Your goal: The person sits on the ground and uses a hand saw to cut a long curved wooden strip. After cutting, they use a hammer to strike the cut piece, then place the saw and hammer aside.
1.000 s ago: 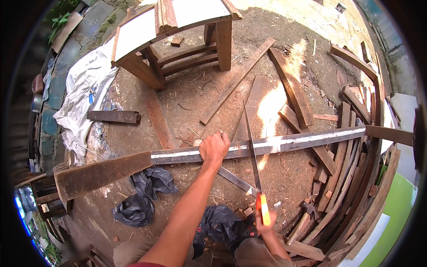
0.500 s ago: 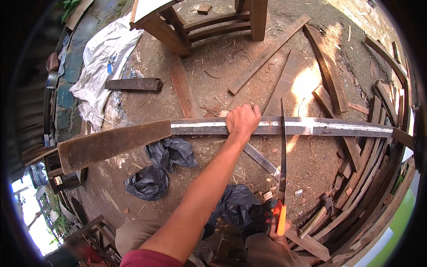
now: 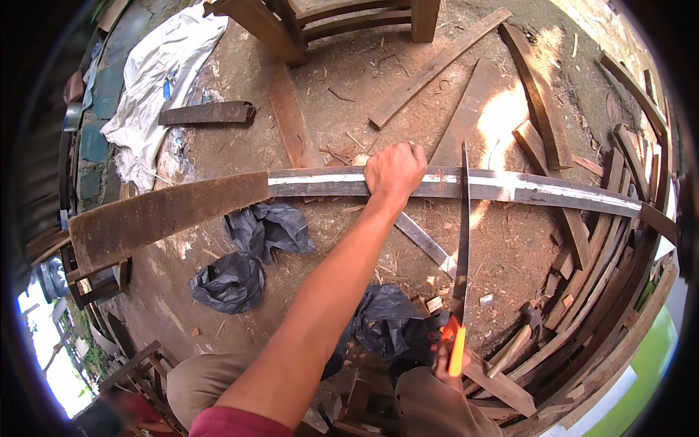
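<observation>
Left hand (image 3: 395,171) was clamped over a long plank (image 3: 510,188) lying crosswise above the dirt ground (image 3: 342,95), grip wrapped around its edge. Right hand (image 3: 445,357), low by the knee, was closed on the orange handle of a saw (image 3: 463,240); blade lay across the plank, just right of the left hand. Black bags (image 3: 247,255) lay beneath.

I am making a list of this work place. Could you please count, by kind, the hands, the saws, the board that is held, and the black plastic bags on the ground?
Hands: 2, left hand on the long board, right hand on the saw handle
Hand saw: 1
Long board being held: 1
Black plastic bags: 3
Total: 7
</observation>
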Motion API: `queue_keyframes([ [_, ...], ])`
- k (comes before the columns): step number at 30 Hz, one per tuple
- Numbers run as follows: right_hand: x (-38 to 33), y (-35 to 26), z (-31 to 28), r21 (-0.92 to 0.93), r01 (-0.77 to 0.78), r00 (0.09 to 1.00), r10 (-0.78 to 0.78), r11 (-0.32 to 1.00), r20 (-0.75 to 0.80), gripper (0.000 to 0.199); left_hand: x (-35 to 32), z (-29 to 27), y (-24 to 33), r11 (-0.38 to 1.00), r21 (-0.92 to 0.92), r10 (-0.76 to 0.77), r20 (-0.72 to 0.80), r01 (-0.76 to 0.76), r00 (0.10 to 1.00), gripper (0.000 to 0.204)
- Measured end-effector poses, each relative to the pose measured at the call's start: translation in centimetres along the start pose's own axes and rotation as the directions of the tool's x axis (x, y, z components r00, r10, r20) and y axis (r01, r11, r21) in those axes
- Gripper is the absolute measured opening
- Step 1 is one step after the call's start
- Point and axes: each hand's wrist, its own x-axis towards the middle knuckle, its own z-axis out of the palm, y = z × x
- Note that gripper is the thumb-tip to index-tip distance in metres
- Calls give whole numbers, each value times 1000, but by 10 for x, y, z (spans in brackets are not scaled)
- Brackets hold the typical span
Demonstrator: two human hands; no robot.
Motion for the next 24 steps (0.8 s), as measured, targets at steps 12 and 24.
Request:
queue_keyframes([
  [12,189,-11,38,573,-341,893,448,745,-51,24,-1,-3,-3,998,31,-61,47,59,997,48],
  [24,172,6,21,484,-284,928,365,828,-80,18,2,4,6,999,26,-36,10,35,999,49],
])
